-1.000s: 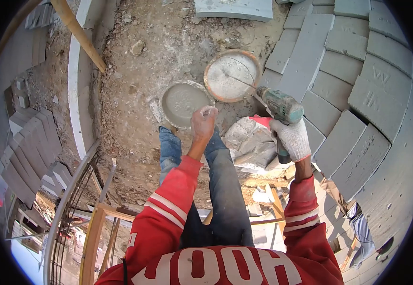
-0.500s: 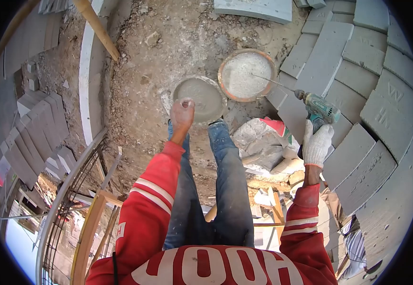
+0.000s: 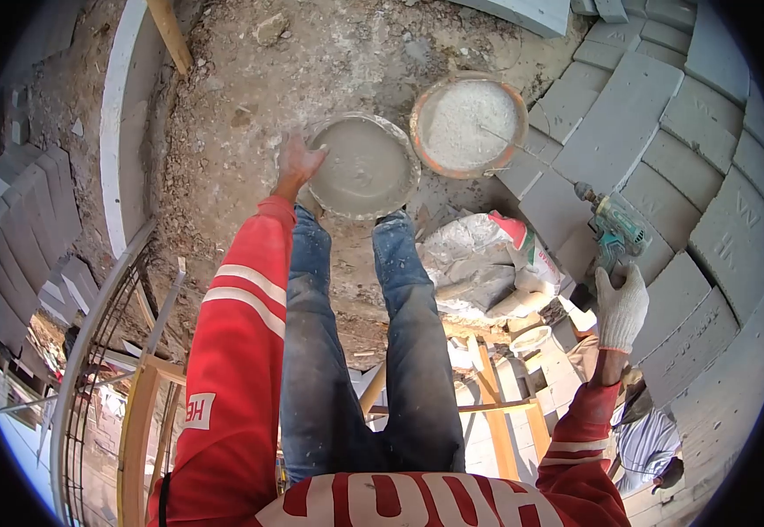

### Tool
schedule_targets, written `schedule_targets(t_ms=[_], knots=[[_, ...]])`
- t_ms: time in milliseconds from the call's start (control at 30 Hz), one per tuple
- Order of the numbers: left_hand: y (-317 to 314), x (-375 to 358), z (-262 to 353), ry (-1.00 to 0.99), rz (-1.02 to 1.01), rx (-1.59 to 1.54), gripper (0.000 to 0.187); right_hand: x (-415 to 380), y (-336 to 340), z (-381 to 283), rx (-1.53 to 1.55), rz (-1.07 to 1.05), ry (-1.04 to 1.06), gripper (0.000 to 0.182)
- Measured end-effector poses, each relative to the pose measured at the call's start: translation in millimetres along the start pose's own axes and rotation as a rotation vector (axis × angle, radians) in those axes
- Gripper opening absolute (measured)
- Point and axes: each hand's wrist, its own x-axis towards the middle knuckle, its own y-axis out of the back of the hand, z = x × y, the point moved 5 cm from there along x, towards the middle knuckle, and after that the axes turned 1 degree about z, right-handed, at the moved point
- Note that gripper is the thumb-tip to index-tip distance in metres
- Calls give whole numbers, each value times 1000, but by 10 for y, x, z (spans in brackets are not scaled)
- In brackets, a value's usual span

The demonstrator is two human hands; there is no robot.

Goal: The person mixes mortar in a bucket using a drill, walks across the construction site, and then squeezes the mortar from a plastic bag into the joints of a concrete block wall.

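My bare left hand [image 3: 299, 162] is at the left rim of a round tub of wet grey mortar [image 3: 360, 167], thumb spread toward the mix and fingers apart. On the right, my right hand [image 3: 621, 307] wears a white knit glove. Its thumb and fingers are parted just below the handle of a teal power drill [image 3: 621, 227]. The drill lies over grey blocks, its chuck pointing up and left. A thin rod runs from near the chuck toward a second tub [image 3: 471, 125], which holds pale, powdery material.
Grey blocks [image 3: 623, 110] cover the right side in rows. A torn white sack [image 3: 478, 259] slumps beside my legs. More stacked blocks [image 3: 26, 220] stand at left, past a long pale slab [image 3: 127, 123]. Wooden frames [image 3: 140, 430] and a curved metal rail [image 3: 101, 351] are below left.
My left hand has dropped from above the mortar to the tub's left rim, its closed fingers now spread. My right hand has come off the drill handle and drawn back toward me.
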Motion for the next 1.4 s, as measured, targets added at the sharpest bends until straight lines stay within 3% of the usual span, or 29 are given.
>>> schedule_targets(t_ms=[67, 133, 200, 267, 333, 367, 400, 467, 533, 567, 633, 667, 700, 767, 800, 833, 867, 900, 933, 967, 1000, 1100, 1167, 1300, 1333, 1400], knots=[[199, -252, 334, 227, 25, -55, 50, -103, 116, -210, 58, 18, -68, 31], [135, -513, 454, 163, 75, -243, 35, -204, 158, -554, 131, 48, -132, 29], [167, -918, 742, -94, 103, -183, 25, -369, -36, -1067, 571, -68, -123, 26], [115, -1264, 857, -211, -9, -351, 30, -568, -505, -1718, 827, -323, -104, 24], [147, -1516, 964, -105, -245, -444, 40, -686, -1125, -2342, 954, -446, -21, 39], [141, -1655, 972, -177, -231, -365, 44, -713, -1431, -2635, 1016, -639, -97, 45], [115, -1750, 938, -245, -205, -279, 49, -718, -1649, -2864, 1054, -590, -132, 46], [150, -1878, 833, -247, -233, -286, 52, -892, -2374, -3236, 1650, -708, -590, 47], [409, -1910, 689, -185, -264, -222, 49, -941, -2370, -3572, 1918, -934, -820, 44], [564, -1929, 587, -188, -230, -205, 49, -904, -2371, -3713, 1949, -863, -764, 44], [825, -1899, 365, -97, -252, -290, 43, -877, -2446, -3882, 2117, -776, -777, 41], [990, -1907, 247, -108, -151, -266, 39, -893, -2429, -3870, 2194, -752, -741, 41], [1135, -1931, 105, -120, -51, -243, 34, -899, -2351, -3866, 2313, -670, -848, 41], [1228, -1942, -282, -39, -9, -265, 33, -949, -2098, -3809, 2291, -577, -912, 43], [1390, -1933, -367, 26, -1, -261, 32, -987, -2314, -3716, 2312, -679, -877, 45], [1533, -1976, -432, 94, -5, -263, 32, -1035, -2040, -3677, 2216, -618, -990, 45], [1653, -2003, -469, 132, 18, -275, 31, -1082, -1951, -3637, 2239, -725, -891, 44], [1760, -2019, -491, 163, 41, -289, 31, -1085, -2060, -3563, 2209, -698, -938, 43], [1783, -2061, -541, 77, 136, -285, 31, -1017, -2291, -3500, 2210, -731, -904, 43], [1851, -2065, -575, -6, 232, -277, 32, -1031, -1935, -3543, 2172, -797, -870, 43], [2103, -2039, -468, -32, 268, -285, 32, -989, -1809, -3560, 2130, -761, -855, 43], [2737, -2151, -147, 188, 71, -314, 33, -990, -1596, -3471, 2135, -858, -838, 42], [3315, -2250, 47, -22, 414, -699, 32, -991, -1407, -3327, 2133, -904, -771, 45], [5290, -3150, 936, -235, 731, -1012, 37, -984, -828, -3015, 2084, -954, -727, 49], [5772, -3496, 1148, -354, 764, -1090, 40, -960, -646, -2961, 2083, -943, -707, 49], [6621, -4325, 1449, -799, 966, -1014, 54, -967, -378, -2927, 2043, -947, -736, 50]])
